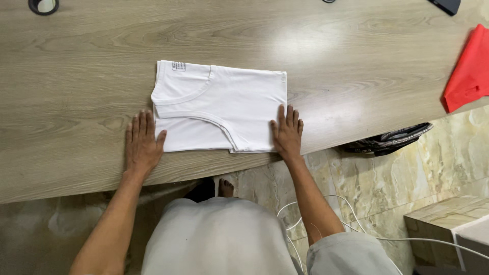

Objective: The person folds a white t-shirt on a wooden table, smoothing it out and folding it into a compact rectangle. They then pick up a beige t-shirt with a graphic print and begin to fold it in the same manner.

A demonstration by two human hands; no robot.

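White cotton, folded into a neat rectangle: the white garment (pixel 220 108) lies flat on the wooden bench (pixel 76 66), close to its near edge and roughly midway along what I can see of it. A curved seam, neckline or armhole, runs across its top layer, and a small label sits at its far left corner.

I see both hands spread flat, palms down, fingers extended, gripping nothing. My left hand (pixel 142 142) rests at the garment's near left corner, mostly on bare wood, with the thumb touching the cloth's edge. My right hand (pixel 287 132) presses at the near right corner, fingers partly over the fabric and the palm by the bench's near edge.

The bench is pale grey-brown wood grain with a soft glare toward its far side. At the right edge a red cloth (pixel 468 71) hangs partly over the side, well apart from the garment. A dark round object (pixel 43 5) sits at the far left, and a dark flat object (pixel 447 5) at the far right, both cut off by the frame.

Below the bench is a marbled stone floor (pixel 377 178), a white cable (pixel 356 219) looping across it, and a dark patterned bag (pixel 389 140) tucked beneath the bench's edge; I cannot tell what it holds.
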